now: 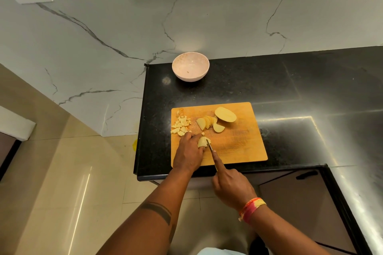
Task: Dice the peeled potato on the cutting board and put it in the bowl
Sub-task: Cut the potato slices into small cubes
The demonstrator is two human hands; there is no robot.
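Wooden cutting board (244, 147) lies flat near the counter's near-left corner. Potato half (225, 114), pale yellow, cut face up, at the board's far side. Fanned potato slices (205, 122) just left of and nearer than it, one loose slice (218, 127) at their near right. Pile of potato dice (181, 126) at the board's far-left edge. A small stack of slices (202, 142) at the near-left part, partly cut. Pale pink bowl (190, 66) upright, far from the board, by the wall, nearly empty.
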